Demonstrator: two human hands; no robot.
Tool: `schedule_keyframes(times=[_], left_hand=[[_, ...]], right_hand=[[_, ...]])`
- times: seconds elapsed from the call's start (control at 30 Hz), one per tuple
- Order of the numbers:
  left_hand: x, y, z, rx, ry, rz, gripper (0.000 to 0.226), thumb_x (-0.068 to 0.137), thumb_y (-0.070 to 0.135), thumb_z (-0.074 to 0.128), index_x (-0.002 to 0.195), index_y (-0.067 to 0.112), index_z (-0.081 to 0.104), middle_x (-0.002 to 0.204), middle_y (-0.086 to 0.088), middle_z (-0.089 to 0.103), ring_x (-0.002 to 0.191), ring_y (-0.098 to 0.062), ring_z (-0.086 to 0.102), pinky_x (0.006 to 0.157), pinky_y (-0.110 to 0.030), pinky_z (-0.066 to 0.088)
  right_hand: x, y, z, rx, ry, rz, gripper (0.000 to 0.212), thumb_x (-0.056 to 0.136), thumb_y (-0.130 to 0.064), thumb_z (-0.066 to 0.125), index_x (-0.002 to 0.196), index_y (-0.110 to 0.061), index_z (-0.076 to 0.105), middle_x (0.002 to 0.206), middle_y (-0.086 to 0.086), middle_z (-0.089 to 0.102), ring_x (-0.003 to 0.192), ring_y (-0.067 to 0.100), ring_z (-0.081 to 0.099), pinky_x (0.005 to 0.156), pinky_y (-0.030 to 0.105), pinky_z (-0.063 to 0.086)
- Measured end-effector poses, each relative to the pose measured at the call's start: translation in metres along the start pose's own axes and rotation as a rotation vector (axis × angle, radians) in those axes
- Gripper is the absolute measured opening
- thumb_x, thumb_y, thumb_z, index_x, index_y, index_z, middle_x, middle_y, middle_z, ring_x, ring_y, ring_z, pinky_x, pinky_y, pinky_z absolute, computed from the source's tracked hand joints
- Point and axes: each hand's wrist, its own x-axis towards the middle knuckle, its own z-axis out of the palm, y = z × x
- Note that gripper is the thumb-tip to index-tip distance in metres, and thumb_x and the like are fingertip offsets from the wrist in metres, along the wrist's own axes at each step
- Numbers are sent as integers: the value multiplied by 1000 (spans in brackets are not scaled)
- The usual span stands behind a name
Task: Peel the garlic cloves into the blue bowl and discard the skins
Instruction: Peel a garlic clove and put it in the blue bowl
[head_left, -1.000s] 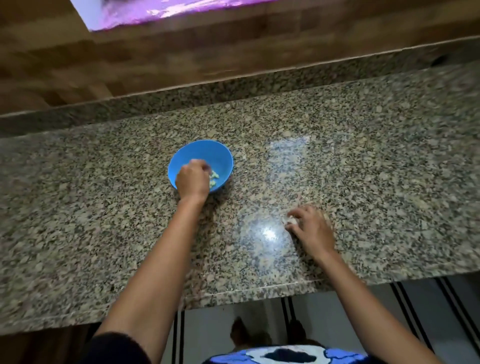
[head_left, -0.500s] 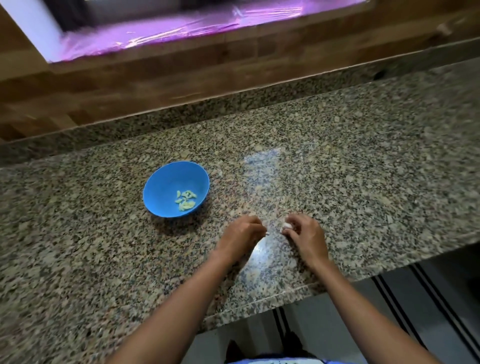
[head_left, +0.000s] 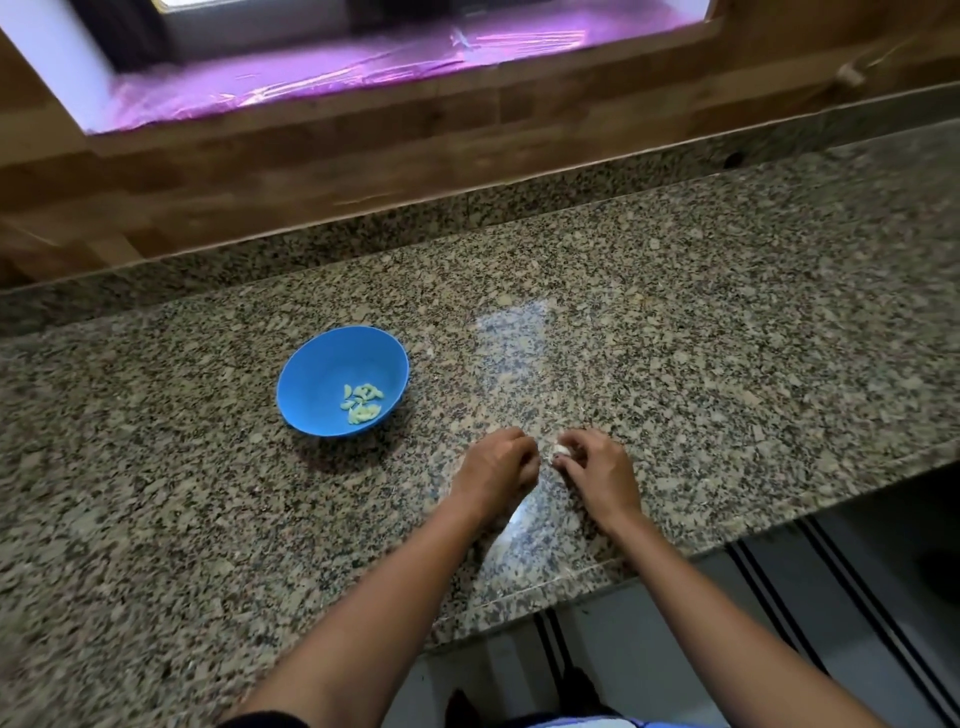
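1. The right hand (head_left: 597, 475) is curled, and its thumb and forefinger pinch a small whitish garlic clove (head_left: 558, 449) at their tips. Its other fingers are folded under, hidden by the back of the hand.
2. The left hand (head_left: 496, 465) is curled as well, with its fingertips turned toward the clove and just beside it. They lie behind the knuckles and the spot is blurred, so I cannot tell whether they touch the clove, pinch a bit of skin or hold nothing.
3. The clove sits low over the granite countertop (head_left: 727, 338), near its front edge. Whether it rests on the stone or is lifted off it cannot be made out, and it is too small to show how much skin it carries.
4. The stone's speckle makes small pale scraps around the hands impossible to tell from the granite itself.
5. The blue bowl (head_left: 311, 374) stands upright on the counter, well to the left of both hands and a little farther back, touching neither. Pale yellow-green peeled cloves (head_left: 362, 402) lie in a small heap at its bottom, toward the right side, too clustered to count.
6. Both bare forearms enter from the bottom edge, and a dark sleeve (head_left: 265, 721) is cut off at the lower left.
7. Behind the counter rises a wooden wall (head_left: 363, 156). Above it a window sill (head_left: 311, 78) with a purple sheen is cropped by the top edge.
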Motion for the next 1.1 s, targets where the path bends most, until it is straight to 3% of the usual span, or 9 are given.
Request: schedule_keyframes(times=[0.07,0.2,0.37,0.53,0.67,0.83,0.97,1.03,1.1], left_hand=[[-1,-1,-3,-69,5,-92,14,93,19,51,92,8,60,82,-5,63,71,-19,60,67,-35,56],[-16,-20,-19,-247,110,-344,9,93,17,55,91,11,62,76,-3,66,62,-11,61,54,-17,48],[-29,-43,-33,-430,50,-601,11,81,8,70,75,17,70,77,0,72,74,-17,70,73,-36,59],[-29,-38,-39,-347,-11,-624,9,79,5,72,74,13,73,73,0,72,70,-12,69,71,-32,59],[-31,-30,-40,-371,-45,-595,7,81,2,69,79,9,72,78,-3,72,72,-11,68,68,-26,58],[-27,-28,-42,-288,-99,-598,3,78,6,73,79,9,72,79,1,70,67,-5,62,53,-14,44],[-25,-24,-42,-229,-103,-570,4,83,3,67,85,5,69,85,-4,68,68,-6,60,50,-16,43],[-26,-23,-42,-221,-94,-549,5,84,2,65,85,5,69,84,-4,69,69,-7,62,50,-15,45],[-32,-27,-43,-344,-74,-534,4,82,3,68,84,5,70,83,-6,70,73,-14,66,63,-22,55]], right_hand=[[0,-3,2,-25,-20,-26,27,84,-13,66,110,-13,64,105,1,65,90,9,57,79,13,44],[0,-10,10,-51,-30,-68,27,84,-20,65,111,-15,64,105,-1,65,95,10,58,85,20,48],[2,-10,16,-65,-21,-84,27,83,-24,66,109,-18,65,103,-3,67,93,10,59,84,25,51],[5,-7,17,-161,-27,-128,31,83,-31,66,112,-21,62,110,-4,63,100,11,55,93,26,44],[1,-7,15,-223,-61,-140,45,81,-40,64,123,-25,55,129,-7,50,123,11,43,105,27,25],[-8,3,19,-319,-101,-179,86,75,-66,50,145,-24,25,147,-2,32,138,18,25,113,42,15],[-27,-3,30,-67,206,-314,54,87,-43,48,134,-15,43,131,3,51,126,14,39,106,39,32],[-37,-17,32,106,162,-354,37,91,-29,47,124,-13,54,116,3,60,106,6,52,97,33,46],[-44,-34,32,194,-26,-323,26,92,-17,52,117,-12,61,106,4,66,87,3,58,83,23,53]])
